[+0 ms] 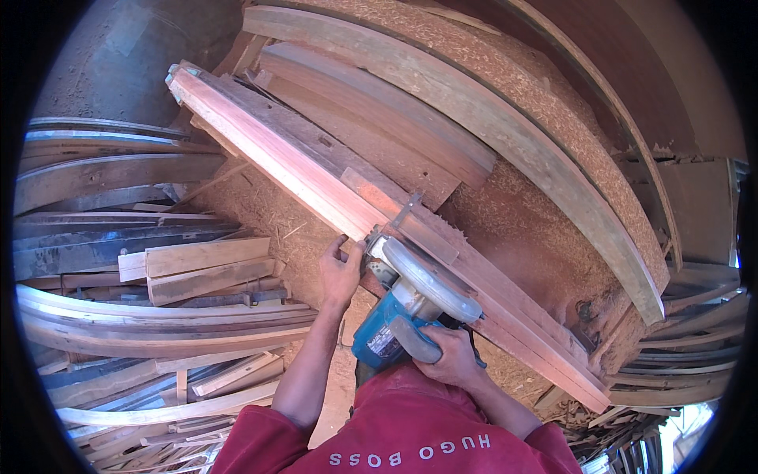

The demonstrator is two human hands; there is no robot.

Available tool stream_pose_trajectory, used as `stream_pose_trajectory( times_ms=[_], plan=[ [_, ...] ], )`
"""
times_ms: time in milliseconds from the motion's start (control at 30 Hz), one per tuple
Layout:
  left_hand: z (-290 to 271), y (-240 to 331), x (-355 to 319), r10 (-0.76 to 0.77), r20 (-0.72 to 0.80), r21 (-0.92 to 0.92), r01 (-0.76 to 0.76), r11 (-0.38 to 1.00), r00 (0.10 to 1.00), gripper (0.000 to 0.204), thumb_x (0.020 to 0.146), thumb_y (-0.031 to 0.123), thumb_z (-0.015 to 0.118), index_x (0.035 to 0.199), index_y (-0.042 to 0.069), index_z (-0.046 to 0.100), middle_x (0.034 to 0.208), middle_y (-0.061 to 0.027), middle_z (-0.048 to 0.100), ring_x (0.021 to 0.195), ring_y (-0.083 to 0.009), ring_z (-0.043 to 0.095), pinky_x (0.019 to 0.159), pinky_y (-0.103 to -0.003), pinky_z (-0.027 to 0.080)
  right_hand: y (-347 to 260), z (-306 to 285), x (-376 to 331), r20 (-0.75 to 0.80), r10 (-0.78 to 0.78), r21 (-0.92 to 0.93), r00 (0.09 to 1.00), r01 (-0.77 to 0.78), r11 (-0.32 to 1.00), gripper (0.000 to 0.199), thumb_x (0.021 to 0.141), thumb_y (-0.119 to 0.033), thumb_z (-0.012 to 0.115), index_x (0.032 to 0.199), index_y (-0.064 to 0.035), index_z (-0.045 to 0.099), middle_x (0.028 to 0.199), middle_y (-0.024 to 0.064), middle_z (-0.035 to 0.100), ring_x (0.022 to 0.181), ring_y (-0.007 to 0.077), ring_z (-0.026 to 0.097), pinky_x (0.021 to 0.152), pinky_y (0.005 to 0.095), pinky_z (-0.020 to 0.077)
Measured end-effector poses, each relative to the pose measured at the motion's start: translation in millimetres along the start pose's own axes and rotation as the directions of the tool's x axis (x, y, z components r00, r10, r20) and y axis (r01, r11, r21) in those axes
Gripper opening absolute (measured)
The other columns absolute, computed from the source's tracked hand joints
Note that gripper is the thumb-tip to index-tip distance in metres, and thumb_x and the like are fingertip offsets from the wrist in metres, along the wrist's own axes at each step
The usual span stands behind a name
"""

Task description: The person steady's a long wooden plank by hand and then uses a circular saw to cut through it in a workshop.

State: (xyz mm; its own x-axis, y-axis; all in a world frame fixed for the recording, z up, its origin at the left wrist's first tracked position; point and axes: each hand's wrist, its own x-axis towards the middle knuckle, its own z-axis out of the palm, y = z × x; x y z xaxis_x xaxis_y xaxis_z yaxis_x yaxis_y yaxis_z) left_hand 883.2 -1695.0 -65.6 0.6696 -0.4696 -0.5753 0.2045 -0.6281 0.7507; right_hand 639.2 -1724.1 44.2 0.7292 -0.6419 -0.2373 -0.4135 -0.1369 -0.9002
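Observation:
A blue circular saw [379,332] with a grey blade guard sits on a long reddish board [276,166], which runs diagonally from upper left to lower right. My right hand [455,359] is wrapped round the saw's rear handle. Just in front of the saw, my left hand [342,272] is curled at the board's near edge, thumb and fingers close together. What they pinch there is hidden. A thin metal guide bar [407,210] sticks out from the saw's front across the wood. The blade is hidden by the guard and the board.
Beyond the board lie a thick plank [379,103] and a long curved timber [474,126] over sawdust. Stacked curved boards [158,316] crowd the left side. More strips [679,371] are piled at the right. A grey floor [142,55] shows at the upper left.

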Motion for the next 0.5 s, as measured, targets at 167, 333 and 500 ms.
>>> stream_pose_trajectory(
  times_ms=[167,333,500],
  plan=[
    [-4.1,-3.4,6.4,0.008,-0.012,0.004,-0.008,1.0,1.0,0.066,0.087,0.031,0.076,0.132,-0.014,0.057,0.068,-0.0055,0.061,0.059,-0.0111,0.058,0.053,-0.029,0.048,-2.5,2.0,5.5,0.021,0.013,0.001,1.0,-0.013,1.0,0.035,0.07,-0.01,0.079,0.101,0.0018,0.068,0.089,0.019,0.071,0.079,0.036,0.071,0.071,0.0386,0.0564],
    [-6.7,8.2,7.2,-0.011,0.004,-0.006,0.011,1.0,1.0,0.066,0.088,0.031,0.076,0.133,-0.014,0.057,0.068,-0.0058,0.062,0.06,-0.0109,0.059,0.053,-0.029,0.048,-5.9,3.9,10.7,0.002,0.007,0.0,1.0,-0.007,1.0,0.035,0.071,-0.01,0.079,0.102,0.0016,0.068,0.089,0.0191,0.07,0.079,0.0366,0.071,0.071,0.0388,0.0563],
    [-10.7,7.2,13.3,-0.001,-0.002,0.0,0.001,1.0,1.0,0.065,0.088,0.03,0.075,0.132,-0.014,0.057,0.067,-0.0052,0.061,0.06,-0.0104,0.058,0.053,-0.029,0.047,-8.2,7.0,16.4,0.0,0.002,0.009,1.0,-0.002,1.0,0.034,0.071,-0.01,0.079,0.101,0.0016,0.068,0.088,0.0188,0.07,0.079,0.0366,0.071,0.07,0.0391,0.0561]
  ],
)
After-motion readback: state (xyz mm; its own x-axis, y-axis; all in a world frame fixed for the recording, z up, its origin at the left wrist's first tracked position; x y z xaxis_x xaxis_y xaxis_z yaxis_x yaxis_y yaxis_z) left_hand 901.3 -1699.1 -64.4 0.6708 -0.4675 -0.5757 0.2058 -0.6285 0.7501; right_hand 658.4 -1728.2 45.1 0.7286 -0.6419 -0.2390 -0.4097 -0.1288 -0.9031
